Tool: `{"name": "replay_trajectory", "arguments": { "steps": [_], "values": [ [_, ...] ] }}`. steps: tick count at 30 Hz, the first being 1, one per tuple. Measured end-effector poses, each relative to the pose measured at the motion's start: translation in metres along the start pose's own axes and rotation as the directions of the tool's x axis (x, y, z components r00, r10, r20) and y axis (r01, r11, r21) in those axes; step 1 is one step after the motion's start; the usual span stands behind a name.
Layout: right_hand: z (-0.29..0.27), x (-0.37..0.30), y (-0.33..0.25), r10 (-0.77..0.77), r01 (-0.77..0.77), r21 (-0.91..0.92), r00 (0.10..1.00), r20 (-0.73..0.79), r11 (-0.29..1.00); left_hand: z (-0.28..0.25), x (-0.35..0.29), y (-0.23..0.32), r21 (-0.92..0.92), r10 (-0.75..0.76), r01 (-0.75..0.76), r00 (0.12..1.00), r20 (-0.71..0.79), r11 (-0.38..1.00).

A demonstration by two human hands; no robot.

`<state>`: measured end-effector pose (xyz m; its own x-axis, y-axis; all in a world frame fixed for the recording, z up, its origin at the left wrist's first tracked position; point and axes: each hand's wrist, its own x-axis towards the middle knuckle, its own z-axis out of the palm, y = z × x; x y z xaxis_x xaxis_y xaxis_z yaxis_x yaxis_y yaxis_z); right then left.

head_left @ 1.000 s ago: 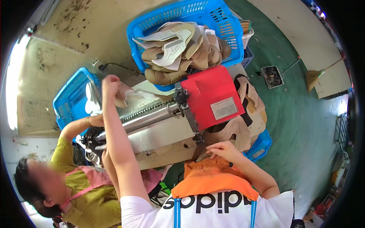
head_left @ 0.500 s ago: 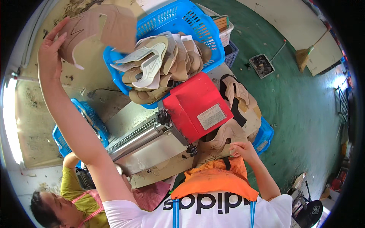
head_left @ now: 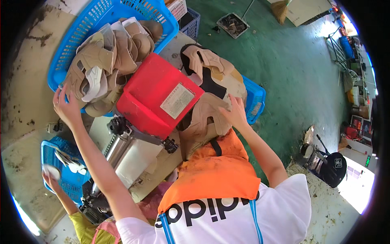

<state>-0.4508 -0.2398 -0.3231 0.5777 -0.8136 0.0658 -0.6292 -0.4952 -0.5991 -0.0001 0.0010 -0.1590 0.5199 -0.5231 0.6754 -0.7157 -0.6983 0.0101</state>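
My left hand (head_left: 67,106) is at the near left corner of a big blue basket (head_left: 61,61), fingers apart at the edge of a tan shoe upper (head_left: 74,81). That upper lies on a heap of tan and white shoe uppers (head_left: 124,51) in the basket. To the right of a red-covered roller machine (head_left: 156,97), my right hand (head_left: 235,114) reaches over tan shoe uppers (head_left: 207,114), thumb and forefinger apart. The thumb is close to or touching the top piece; contact is unclear. A black piece (head_left: 213,83) lies just beyond.
At left, a co-worker's hand (head_left: 50,181) holds a pale piece over a smaller blue basket (head_left: 48,150). Another blue basket (head_left: 255,101) stands at the right behind the uppers. On the green floor are a dustpan (head_left: 232,25) and a broom (head_left: 280,10).
My left hand has come down from the upper left, bringing a tan upper onto the heap. My right hand has moved forward and opened over the uppers. The view has shifted right.
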Motion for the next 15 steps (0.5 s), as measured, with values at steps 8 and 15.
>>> {"name": "replay_trajectory", "arguments": {
  "steps": [8,15],
  "values": [
    [0.003,-0.011,-0.025,0.090,-0.038,-0.269,0.979,0.183,0.962,-0.103,-0.178,0.254,-0.564,0.414,0.099,0.579,0.703,0.820],
    [0.005,-0.033,0.015,-0.075,0.074,0.217,0.997,-0.001,0.973,-0.082,-0.210,0.273,-0.603,0.371,-0.073,0.845,0.386,0.794]
  ]
}}
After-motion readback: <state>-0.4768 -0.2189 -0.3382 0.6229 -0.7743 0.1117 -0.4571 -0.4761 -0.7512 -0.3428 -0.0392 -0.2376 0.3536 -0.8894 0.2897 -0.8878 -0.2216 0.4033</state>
